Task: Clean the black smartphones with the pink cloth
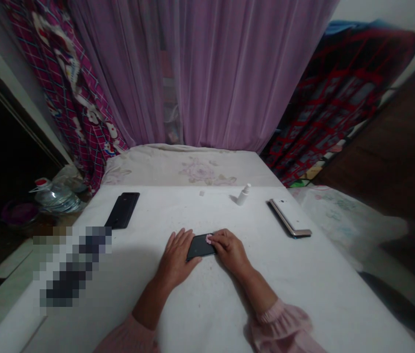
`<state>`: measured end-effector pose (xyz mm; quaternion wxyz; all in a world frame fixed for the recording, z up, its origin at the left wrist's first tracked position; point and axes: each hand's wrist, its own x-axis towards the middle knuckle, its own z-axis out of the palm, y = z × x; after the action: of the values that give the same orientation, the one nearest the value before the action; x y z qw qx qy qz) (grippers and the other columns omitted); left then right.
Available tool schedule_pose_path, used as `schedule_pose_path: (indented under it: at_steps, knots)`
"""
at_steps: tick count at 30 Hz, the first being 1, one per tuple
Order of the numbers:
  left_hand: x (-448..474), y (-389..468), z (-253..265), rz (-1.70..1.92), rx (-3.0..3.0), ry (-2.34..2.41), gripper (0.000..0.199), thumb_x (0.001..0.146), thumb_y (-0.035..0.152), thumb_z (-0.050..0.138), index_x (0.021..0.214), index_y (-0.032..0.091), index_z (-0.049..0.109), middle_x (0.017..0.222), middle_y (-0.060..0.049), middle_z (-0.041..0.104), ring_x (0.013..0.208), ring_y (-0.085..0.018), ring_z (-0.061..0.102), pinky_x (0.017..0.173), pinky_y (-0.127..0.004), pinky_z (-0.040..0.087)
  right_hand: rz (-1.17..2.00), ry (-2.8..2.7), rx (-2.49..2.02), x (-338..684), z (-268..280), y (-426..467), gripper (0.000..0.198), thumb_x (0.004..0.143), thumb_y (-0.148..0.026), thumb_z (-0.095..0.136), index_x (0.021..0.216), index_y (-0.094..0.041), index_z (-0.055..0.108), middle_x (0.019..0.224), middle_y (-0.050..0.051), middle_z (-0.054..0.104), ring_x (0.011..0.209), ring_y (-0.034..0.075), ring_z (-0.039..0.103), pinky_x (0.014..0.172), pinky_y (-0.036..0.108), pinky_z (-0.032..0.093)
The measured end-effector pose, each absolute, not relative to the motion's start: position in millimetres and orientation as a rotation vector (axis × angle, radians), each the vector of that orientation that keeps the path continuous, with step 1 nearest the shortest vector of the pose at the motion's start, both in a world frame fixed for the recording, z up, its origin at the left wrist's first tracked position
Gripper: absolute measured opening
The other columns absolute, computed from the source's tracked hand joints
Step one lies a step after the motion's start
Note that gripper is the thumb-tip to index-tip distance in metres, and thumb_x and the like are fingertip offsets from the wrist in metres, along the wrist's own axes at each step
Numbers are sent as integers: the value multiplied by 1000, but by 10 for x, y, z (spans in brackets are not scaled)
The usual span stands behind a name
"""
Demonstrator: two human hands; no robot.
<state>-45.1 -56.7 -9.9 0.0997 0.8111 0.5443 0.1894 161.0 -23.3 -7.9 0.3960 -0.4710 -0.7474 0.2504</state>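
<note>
A dark smartphone [200, 246] lies flat on the white-covered table between my hands. My left hand [176, 257] rests along its left end, fingers stretched out and the thumb at the near edge. Pinched in my right hand [230, 249] is a small pink cloth [209, 239], pressed against the right part of the phone's surface. My right fingers hide part of the cloth and the phone's right end.
A small white spray bottle [243, 195] and a tiny pale block [202, 193] stand beyond the phone. Stacked phones lie at right [291, 218] and dark phones at left [122, 211]. A blurred-out patch covers the table's left edge. Purple curtains [222, 73] hang behind.
</note>
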Motion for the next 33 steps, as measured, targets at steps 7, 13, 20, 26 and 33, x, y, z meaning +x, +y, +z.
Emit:
schedule_pose_path:
  at_steps: [7, 13, 20, 26, 33]
  knots:
    - [-456, -573, -121, 602, 2424, 1610, 57, 87, 37, 57, 137, 17, 40, 143, -12, 48, 137, -30, 37, 113, -53, 26, 577, -1893, -1259, 1528, -80, -71, 20, 84, -18, 60, 91, -27, 75, 82, 3, 65, 76, 15, 62, 68, 26, 49]
    - [-454, -569, -142, 598, 2409, 1603, 58, 87, 38, 56, 139, 18, 39, 144, -12, 47, 137, -29, 36, 114, -53, 24, 597, -1903, -1175, 1662, -43, -427, 20, 88, -21, 56, 92, -27, 75, 79, 3, 63, 73, 14, 61, 65, 24, 48]
    - [-473, -555, -105, 588, 2417, 1571, 57, 86, 37, 58, 138, 18, 40, 142, -12, 49, 137, -29, 37, 114, -53, 25, 628, -1926, -1179, 1656, -42, -289, 20, 86, -20, 57, 92, -27, 75, 82, 3, 65, 75, 14, 62, 67, 25, 49]
    - [-461, -561, -67, 547, 2405, 1594, 58, 85, 35, 60, 137, 17, 42, 143, -12, 49, 137, -29, 36, 114, -52, 24, 617, -1905, -1264, 1566, -57, -103, 20, 84, -17, 59, 91, -27, 75, 83, 3, 66, 79, 15, 62, 70, 26, 49]
    - [-461, -560, -66, 550, 2415, 1552, 57, 87, 35, 58, 138, 18, 40, 144, -12, 47, 138, -29, 35, 115, -53, 23, 647, -1928, -1179, 1704, -12, -494, 20, 88, -22, 55, 92, -27, 74, 81, 3, 64, 76, 14, 61, 68, 25, 49]
